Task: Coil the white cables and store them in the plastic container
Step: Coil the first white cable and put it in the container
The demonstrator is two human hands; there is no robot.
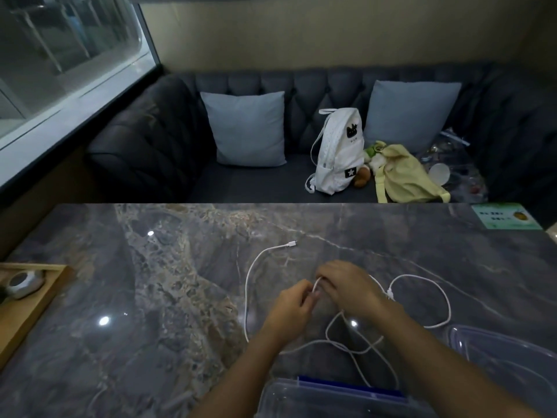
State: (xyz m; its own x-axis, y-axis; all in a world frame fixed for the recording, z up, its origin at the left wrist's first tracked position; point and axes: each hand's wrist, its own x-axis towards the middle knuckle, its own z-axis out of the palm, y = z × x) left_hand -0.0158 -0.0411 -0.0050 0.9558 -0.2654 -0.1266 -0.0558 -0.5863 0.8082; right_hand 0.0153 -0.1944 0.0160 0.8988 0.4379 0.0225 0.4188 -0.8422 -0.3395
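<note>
I have both hands together over the middle of the marble table (168,297), and the white cable (247,285) is pinched between them: my left hand (291,307) has its fingers curled closed on a short stretch of it, and my right hand (346,286) is folded over the same bit, fingers bent around the cord. The rest of that cable runs out in a long arc to the left, ending in a plug (291,244) lying free on the far side, while more white cord (422,300) lies in loose loops to the right and crosses over itself under my wrists. The clear plastic container (331,399) sits at the near edge, its lid (497,351) just to the right. I judge this is the start of the first coil. To do it well, I would hold one end fixed and draw even loops, checking that the crossed strands below do not snag.
</note>
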